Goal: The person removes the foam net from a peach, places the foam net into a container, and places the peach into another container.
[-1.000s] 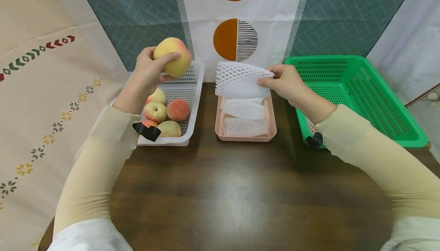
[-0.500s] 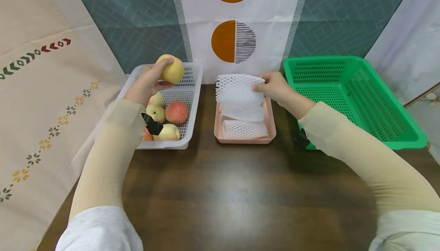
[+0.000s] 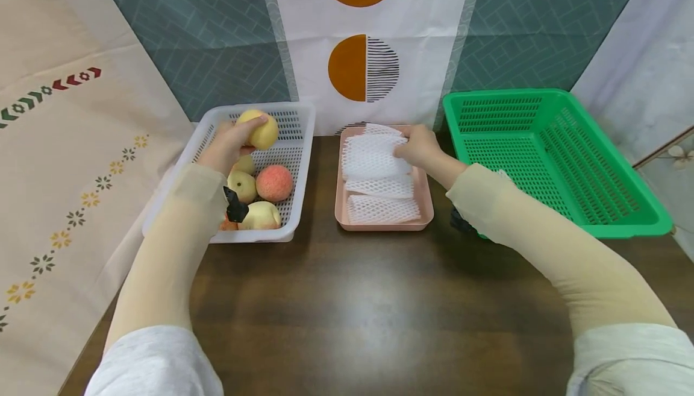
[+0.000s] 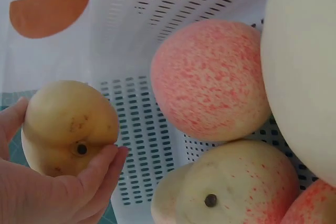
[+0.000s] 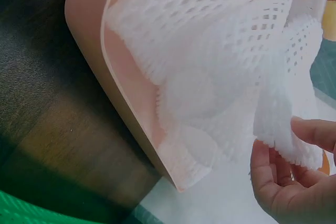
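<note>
My left hand (image 3: 223,146) grips a yellow peach (image 3: 263,133) above the white basket (image 3: 302,200), thumb on its top side. In the left wrist view, fingers and thumb hold this peach (image 4: 68,124) near the basket's wall. Several other peaches lie in the basket, among them a red-pink one (image 3: 274,182) and a pale one (image 3: 261,216). My right hand (image 3: 424,147) pinches the edge of a white foam net sleeve (image 5: 289,114) between thumb and fingers, over the pink tray (image 3: 384,226). More flat foam net sleeves (image 3: 382,209) lie in that tray.
A green basket (image 3: 618,229) stands to the right of the tray, partly behind my right forearm; a bit of white netting (image 3: 504,175) shows in it. The brown table (image 3: 347,299) stretches in front. A patterned cloth (image 3: 363,70) hangs behind.
My left hand has lowered the peach toward the white basket. My right hand has come down and left, bringing the foam net sleeve lower over the pink tray.
</note>
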The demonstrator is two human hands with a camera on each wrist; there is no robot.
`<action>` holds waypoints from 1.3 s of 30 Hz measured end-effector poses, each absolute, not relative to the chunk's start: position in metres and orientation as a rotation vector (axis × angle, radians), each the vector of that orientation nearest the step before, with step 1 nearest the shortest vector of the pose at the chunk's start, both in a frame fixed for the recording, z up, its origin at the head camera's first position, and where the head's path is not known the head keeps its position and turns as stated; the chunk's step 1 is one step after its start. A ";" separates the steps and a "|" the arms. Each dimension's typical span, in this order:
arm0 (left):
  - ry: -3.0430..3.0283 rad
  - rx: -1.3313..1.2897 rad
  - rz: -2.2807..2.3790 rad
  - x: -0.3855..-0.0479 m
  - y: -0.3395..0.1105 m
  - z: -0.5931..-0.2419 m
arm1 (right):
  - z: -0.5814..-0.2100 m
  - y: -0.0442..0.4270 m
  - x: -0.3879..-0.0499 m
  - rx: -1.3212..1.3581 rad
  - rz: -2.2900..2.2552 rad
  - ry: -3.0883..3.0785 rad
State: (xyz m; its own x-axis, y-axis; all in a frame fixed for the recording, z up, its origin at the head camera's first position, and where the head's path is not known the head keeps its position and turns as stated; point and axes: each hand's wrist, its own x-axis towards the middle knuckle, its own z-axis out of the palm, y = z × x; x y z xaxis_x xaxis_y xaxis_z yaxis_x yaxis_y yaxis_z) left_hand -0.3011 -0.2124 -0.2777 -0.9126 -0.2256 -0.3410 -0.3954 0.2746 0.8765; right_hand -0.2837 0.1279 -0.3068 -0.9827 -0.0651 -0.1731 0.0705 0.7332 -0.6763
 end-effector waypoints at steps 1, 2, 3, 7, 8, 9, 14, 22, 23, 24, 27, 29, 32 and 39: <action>2.391 -0.619 1.681 -0.300 -0.213 -0.279 | -0.308 0.126 -0.284 -0.003 -1.058 2.769; 2.404 -0.636 1.648 -0.300 -0.214 -0.280 | -0.310 0.124 -0.284 -0.008 -1.041 2.790; 2.412 -0.651 1.620 -0.300 -0.214 -0.281 | -0.311 0.121 -0.284 -0.006 -1.030 2.802; 2.474 -0.655 1.479 -0.300 -0.218 -0.287 | -0.315 0.114 -0.286 -0.019 -0.970 2.877; 2.486 -0.646 1.464 -0.300 -0.219 -0.289 | -0.316 0.113 -0.286 -0.030 -0.958 2.887; 2.491 -0.640 1.453 -0.300 -0.219 -0.290 | -0.317 0.113 -0.286 -0.040 -0.951 2.886; 2.522 -0.633 1.363 -0.305 -0.217 -0.301 | -0.326 0.114 -0.289 -0.104 -0.897 2.874; 2.573 -0.560 1.227 -0.310 -0.215 -0.309 | -0.333 0.112 -0.292 -0.186 -0.713 2.908; 2.578 -0.550 1.227 -0.310 -0.215 -0.310 | -0.334 0.111 -0.292 -0.184 -0.701 2.911; 2.587 -0.541 1.216 -0.310 -0.215 -0.310 | -0.335 0.111 -0.292 -0.174 -0.691 2.912; 2.621 -0.524 1.178 -0.308 -0.216 -0.310 | -0.338 0.107 -0.291 -0.148 -0.670 2.906; 2.645 -0.505 1.144 -0.307 -0.216 -0.310 | -0.340 0.105 -0.291 -0.123 -0.648 2.907; 2.633 -0.457 1.128 -0.307 -0.215 -0.310 | -0.342 0.103 -0.291 -0.099 -0.593 2.921; 2.693 -0.403 0.941 -0.315 -0.210 -0.317 | -0.341 0.100 -0.291 -0.134 -0.475 3.017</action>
State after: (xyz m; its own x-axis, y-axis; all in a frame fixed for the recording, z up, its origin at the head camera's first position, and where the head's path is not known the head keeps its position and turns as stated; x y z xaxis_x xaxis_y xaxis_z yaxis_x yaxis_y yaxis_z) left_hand -0.3147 -0.2100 -0.3174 -0.9278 -0.1731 -0.3304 -0.3411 0.7520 0.5641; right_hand -0.2913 0.1004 -0.3407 -0.9925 -0.0998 -0.0700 -0.0735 0.9478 -0.3102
